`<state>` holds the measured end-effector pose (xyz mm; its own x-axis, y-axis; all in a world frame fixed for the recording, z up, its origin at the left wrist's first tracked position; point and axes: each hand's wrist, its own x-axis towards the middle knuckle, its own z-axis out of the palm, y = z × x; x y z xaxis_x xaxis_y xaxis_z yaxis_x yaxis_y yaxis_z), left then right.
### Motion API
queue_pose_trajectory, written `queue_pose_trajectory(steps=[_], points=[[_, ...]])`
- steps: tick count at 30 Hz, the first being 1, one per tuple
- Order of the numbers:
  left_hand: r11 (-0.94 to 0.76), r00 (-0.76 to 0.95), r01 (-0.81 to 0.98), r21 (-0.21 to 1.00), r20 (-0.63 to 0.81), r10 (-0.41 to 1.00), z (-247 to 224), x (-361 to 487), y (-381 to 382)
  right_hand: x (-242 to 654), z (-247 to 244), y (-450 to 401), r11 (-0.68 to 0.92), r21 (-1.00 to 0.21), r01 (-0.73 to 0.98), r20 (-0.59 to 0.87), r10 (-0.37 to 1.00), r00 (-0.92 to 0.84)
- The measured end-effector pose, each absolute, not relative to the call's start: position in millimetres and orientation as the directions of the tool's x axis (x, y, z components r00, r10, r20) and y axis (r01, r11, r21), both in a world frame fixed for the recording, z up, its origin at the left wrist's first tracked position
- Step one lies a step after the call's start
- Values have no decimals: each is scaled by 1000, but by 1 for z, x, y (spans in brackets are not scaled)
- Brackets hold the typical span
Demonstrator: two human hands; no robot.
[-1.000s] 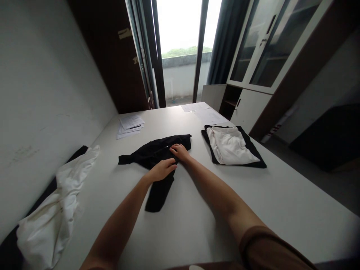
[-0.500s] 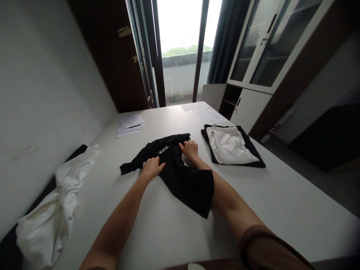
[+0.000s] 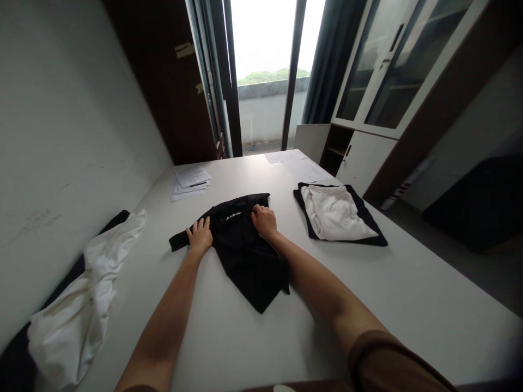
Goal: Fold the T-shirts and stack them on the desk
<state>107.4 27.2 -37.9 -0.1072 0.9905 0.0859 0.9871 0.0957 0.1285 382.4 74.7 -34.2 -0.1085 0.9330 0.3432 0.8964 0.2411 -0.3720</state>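
A black garment (image 3: pixel 245 256) with small white lettering lies on the white table (image 3: pixel 229 348), partly folded, one corner pointing toward me. My left hand (image 3: pixel 200 235) rests on its left part near the sleeve, fingers spread and flat on the cloth. My right hand (image 3: pixel 264 220) is at the upper right edge, its fingers curled closed on the fabric. Part of the garment's right side is hidden by my right forearm.
Folded white cloth (image 3: pixel 335 212) lies on folded black cloth (image 3: pixel 378 239) to the right. Crumpled white cloth (image 3: pixel 98 272) lies along the left wall over black cloth. Papers with a pen (image 3: pixel 198 184) are at the back left, and more sheets (image 3: pixel 306 169) at the back right.
My left hand has moved left and its fingers have spread. My right hand has shifted slightly left with the garment's edge, and the lower part of the cloth has swung left.
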Motion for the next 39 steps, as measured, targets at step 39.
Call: queue_pose_trajectory(steps=[39], points=[[198, -223, 960, 197, 114, 968, -35, 102, 34, 407, -13, 83, -333, -896, -292, -230, 913, -337]])
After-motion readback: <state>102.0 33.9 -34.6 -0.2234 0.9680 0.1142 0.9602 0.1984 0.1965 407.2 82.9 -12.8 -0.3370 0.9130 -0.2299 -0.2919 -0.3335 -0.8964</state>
